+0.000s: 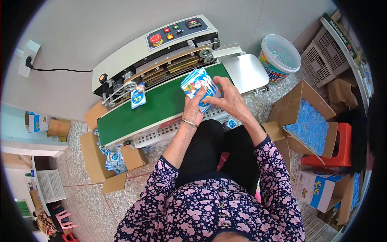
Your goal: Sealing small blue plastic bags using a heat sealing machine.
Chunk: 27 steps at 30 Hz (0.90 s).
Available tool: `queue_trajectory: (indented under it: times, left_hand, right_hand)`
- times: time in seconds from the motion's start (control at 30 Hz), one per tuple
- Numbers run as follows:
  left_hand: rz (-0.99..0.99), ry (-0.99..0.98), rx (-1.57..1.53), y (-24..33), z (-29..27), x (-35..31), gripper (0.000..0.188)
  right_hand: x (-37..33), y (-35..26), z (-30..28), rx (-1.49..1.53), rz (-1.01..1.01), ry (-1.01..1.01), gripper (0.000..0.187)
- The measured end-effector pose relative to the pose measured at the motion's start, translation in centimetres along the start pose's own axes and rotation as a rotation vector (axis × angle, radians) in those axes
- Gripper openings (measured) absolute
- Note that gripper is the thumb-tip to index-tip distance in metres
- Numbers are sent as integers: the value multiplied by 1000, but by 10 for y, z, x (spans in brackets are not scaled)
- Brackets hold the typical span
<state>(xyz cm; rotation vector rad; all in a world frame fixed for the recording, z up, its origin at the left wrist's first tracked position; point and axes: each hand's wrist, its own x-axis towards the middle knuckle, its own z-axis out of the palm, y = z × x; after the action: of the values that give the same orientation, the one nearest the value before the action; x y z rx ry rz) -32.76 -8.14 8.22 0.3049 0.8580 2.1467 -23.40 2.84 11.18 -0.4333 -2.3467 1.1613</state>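
Over the near edge of a green conveyor belt (165,101), both hands are closed on a small stack of blue-and-white packets (195,80) with striped edges. My left hand (192,111) grips the stack from the near left side, its thumb across the front. From the right, my right hand (234,103) pinches it, thumb on the front and forefinger at the upper edge. Farther left, a single packet (138,97) lies on the belt beside the rollers of a band sealing machine (153,60). The stack hides part of the belt.
A metal plate (246,72) extends from the belt's right end, next to a plastic bucket (280,54). An open carton (92,157) with packets stands at lower left. Another carton (282,107), filled with blue packets, sits by a red stool (342,141). A white basket (161,135) is under the belt.
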Motion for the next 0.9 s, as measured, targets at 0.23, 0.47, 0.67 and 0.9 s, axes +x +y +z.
queue_trajectory:
  times: [0.23,0.47,0.67,0.9]
  left_hand:
    - [15,-18,-93,-5,0,5,46]
    - [24,28,-106,-7,-1,14,47]
    - [23,74,-105,-10,-2,20,48]
    - [68,134,-59,8,-15,10,46]
  right_hand:
    - [5,3,9,-80,-12,124,42]
    - [17,24,-9,737,265,7,14]
    - [27,53,-19,943,557,-52,13]
    - [46,72,-39,857,601,134,10]
